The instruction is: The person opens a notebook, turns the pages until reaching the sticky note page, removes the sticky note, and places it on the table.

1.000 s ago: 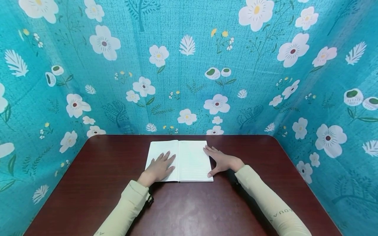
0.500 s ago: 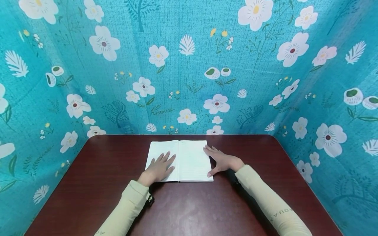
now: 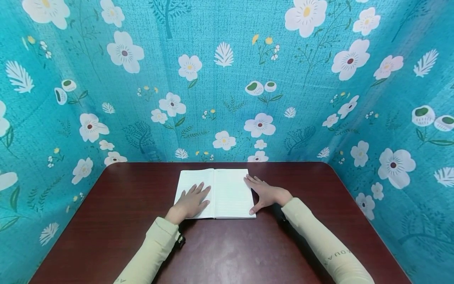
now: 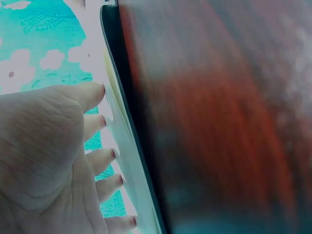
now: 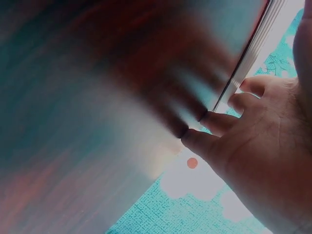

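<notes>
An open notebook (image 3: 232,193) with white ruled pages lies flat on the table, its middle fold running away from me. My left hand (image 3: 189,203) rests on the left page with its fingers spread and straight. In the left wrist view its fingertips (image 4: 118,180) touch the page, and the dark cover shows under the paper. Along the right edge is my right hand (image 3: 267,194), thumb at the near corner and fingers stretched toward the far one. The right wrist view has those fingers (image 5: 219,124) reaching down beside the stacked pages (image 5: 261,46), some tips at the tabletop.
The dark reddish-brown table (image 3: 227,252) has rounded far corners and a glossy patch in front of the notebook. A turquoise flowered curtain (image 3: 227,98) hangs behind and on both sides. Dark straps (image 3: 180,240) show under the light sleeves (image 3: 152,244).
</notes>
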Demonstrator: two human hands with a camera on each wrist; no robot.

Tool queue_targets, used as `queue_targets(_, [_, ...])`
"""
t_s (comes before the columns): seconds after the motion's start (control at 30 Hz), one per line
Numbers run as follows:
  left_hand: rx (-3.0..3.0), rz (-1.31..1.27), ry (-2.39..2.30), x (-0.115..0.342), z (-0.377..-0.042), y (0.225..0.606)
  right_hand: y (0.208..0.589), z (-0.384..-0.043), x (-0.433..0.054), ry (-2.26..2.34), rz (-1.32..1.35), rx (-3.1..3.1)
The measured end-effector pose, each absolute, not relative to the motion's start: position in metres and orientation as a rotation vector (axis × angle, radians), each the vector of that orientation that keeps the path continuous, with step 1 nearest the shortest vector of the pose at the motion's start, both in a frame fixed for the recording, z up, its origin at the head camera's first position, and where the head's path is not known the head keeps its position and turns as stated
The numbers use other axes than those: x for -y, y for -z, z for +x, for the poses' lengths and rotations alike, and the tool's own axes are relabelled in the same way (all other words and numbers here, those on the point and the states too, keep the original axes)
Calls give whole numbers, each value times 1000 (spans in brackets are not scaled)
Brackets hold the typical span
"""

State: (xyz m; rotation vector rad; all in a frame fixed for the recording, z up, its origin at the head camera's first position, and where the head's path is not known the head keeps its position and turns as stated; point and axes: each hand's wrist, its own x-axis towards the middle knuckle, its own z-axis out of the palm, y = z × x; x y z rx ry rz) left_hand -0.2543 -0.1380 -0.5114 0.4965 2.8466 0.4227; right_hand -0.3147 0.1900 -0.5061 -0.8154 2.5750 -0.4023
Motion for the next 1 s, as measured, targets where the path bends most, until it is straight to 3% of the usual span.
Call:
queue_targets(0.53, [-2962, 635, -393, 131, -253, 505, 501, -314, -190, 455, -792, -2544])
queue_targets(1.0, [-2898, 548, -442, 127, -252, 502, 498, -311, -188, 402, -806, -2552])
